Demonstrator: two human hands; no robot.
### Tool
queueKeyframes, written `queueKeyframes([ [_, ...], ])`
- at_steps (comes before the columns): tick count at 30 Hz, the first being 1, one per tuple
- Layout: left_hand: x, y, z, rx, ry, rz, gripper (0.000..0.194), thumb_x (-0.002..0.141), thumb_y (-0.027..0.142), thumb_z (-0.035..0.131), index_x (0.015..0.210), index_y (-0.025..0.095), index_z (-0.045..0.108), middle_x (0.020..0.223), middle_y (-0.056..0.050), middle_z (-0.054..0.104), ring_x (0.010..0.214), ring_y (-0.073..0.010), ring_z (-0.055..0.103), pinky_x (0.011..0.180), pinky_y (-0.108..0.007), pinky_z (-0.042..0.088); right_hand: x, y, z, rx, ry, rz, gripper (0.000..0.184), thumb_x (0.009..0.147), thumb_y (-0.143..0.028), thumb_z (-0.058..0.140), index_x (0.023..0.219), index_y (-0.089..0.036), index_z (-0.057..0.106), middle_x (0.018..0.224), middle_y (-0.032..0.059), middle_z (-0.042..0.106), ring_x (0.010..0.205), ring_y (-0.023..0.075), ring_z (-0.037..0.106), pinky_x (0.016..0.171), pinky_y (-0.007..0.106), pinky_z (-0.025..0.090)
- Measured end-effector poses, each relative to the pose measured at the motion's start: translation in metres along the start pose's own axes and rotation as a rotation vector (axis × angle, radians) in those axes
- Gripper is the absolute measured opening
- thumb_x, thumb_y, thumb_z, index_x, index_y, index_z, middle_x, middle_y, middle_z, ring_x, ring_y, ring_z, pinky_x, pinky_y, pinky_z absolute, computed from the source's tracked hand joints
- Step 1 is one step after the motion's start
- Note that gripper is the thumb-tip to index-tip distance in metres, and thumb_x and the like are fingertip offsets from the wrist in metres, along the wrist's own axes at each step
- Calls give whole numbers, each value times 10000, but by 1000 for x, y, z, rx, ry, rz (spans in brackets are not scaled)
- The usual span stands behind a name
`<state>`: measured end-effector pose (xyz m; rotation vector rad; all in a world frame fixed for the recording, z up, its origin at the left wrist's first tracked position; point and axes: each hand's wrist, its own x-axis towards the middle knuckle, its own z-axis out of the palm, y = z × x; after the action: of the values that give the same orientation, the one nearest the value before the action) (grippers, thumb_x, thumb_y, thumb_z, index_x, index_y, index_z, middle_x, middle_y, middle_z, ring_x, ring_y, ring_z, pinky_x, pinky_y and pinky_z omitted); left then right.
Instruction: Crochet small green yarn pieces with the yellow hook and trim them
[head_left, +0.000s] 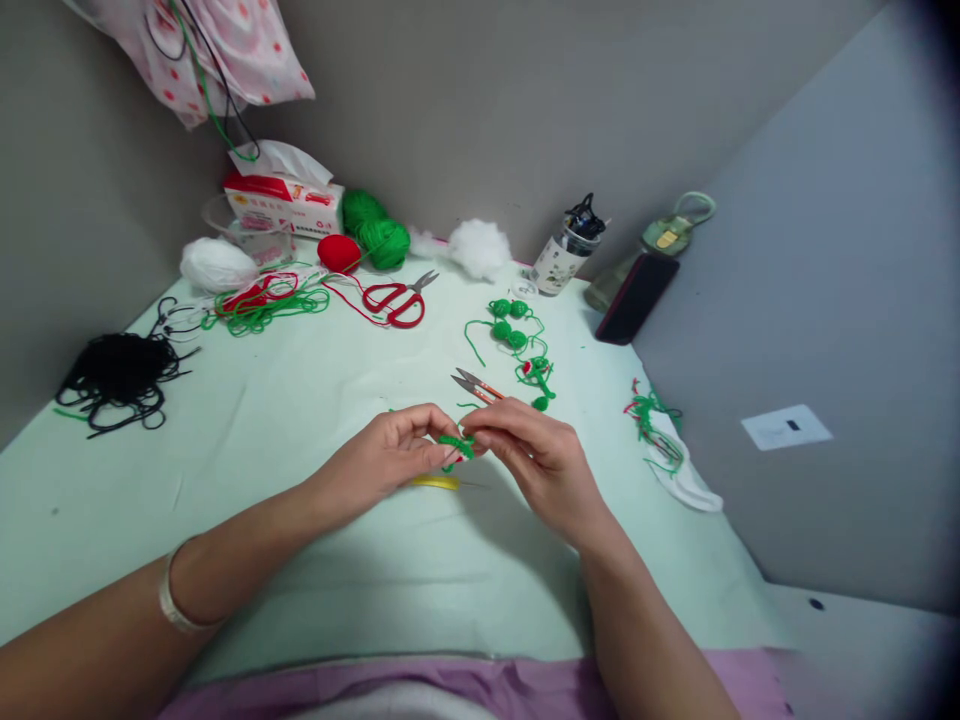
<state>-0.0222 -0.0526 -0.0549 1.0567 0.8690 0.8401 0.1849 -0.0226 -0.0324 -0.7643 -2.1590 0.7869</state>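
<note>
A small green crochet piece [456, 446] with a bit of red and white is pinched between the fingertips of my left hand [409, 443]. My right hand [536, 455] is closed too, its thumb and fingertips meeting at the right end of that same piece. Just beyond my right hand are thread snips [477, 386] with orange handles, partly hidden by it; whether they touch the hand I cannot tell. Below the left fingers lies a crochet hook with a yellow handle [436, 483]. Several green crochet balls [510, 325] with loose yarn tails lie farther back.
Red-handled scissors [397, 300] lie toward the back. Behind them are green yarn [375, 230], a red ball [339, 254], white stuffing [480, 248] and a tissue box [285, 205]. Black cord [120, 375] lies left. A phone [637, 298] leans against a bottle on the right, above yarn scraps [660, 430].
</note>
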Motion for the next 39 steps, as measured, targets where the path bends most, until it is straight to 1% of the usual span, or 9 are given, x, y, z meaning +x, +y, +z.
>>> queueKeyframes([
  [5,2,-2,1,46,84,-21,170,849,330,675,887,183,599,732,59,523,590,-83,366,530,-223,282,-4,0,10,-120,-8,-123,192,962,-144,601,1129,-206,673,997,78,732,915,154,695,809,286,568],
  [10,4,-4,2,91,102,-12,192,793,326,692,845,185,573,742,52,509,662,-109,447,594,-234,342,-5,-3,15,-311,-41,-141,156,982,-154,541,1028,-191,686,992,92,703,780,133,658,655,255,526],
  [18,3,1,3,203,106,-26,158,786,308,675,830,194,575,765,44,540,705,-137,506,652,-257,362,-2,-17,2,610,155,267,90,978,-302,567,927,-227,571,821,13,699,538,121,657,475,245,533],
  [22,2,0,2,208,93,-50,172,807,319,693,826,197,574,741,56,538,645,-114,481,611,-242,333,2,-10,-23,569,430,251,113,976,-338,563,905,-254,540,624,-53,543,658,154,698,728,341,619],
  [26,1,0,0,140,70,-41,219,816,366,730,851,199,594,770,47,580,682,-117,514,635,-237,351,3,0,-37,477,723,128,85,971,-258,573,891,-271,600,644,-55,476,801,151,691,973,401,558],
  [28,1,0,-2,131,69,-29,228,809,382,749,867,199,625,784,40,593,703,-120,525,649,-238,362,2,2,-36,405,690,132,80,955,-228,602,902,-261,652,680,-35,552,795,158,677,927,389,561],
  [32,1,0,-3,154,75,-17,208,804,370,762,888,197,685,789,37,607,697,-114,523,644,-234,368,0,-2,-27,92,386,123,79,904,-188,687,878,-247,732,851,34,680,828,181,641,746,338,542],
  [35,1,1,-2,163,70,16,173,812,344,755,899,202,707,850,24,654,750,-127,570,694,-241,412,-2,-3,-24,-92,170,55,129,909,-158,678,922,-265,749,877,41,653,853,182,612,718,335,512],
  [39,0,3,-2,187,72,36,154,816,333,743,900,207,716,896,14,685,766,-136,598,721,-252,442,-4,0,-23,-215,31,6,162,947,-150,622,972,-256,741,869,40,608,803,161,583,699,327,491],
])
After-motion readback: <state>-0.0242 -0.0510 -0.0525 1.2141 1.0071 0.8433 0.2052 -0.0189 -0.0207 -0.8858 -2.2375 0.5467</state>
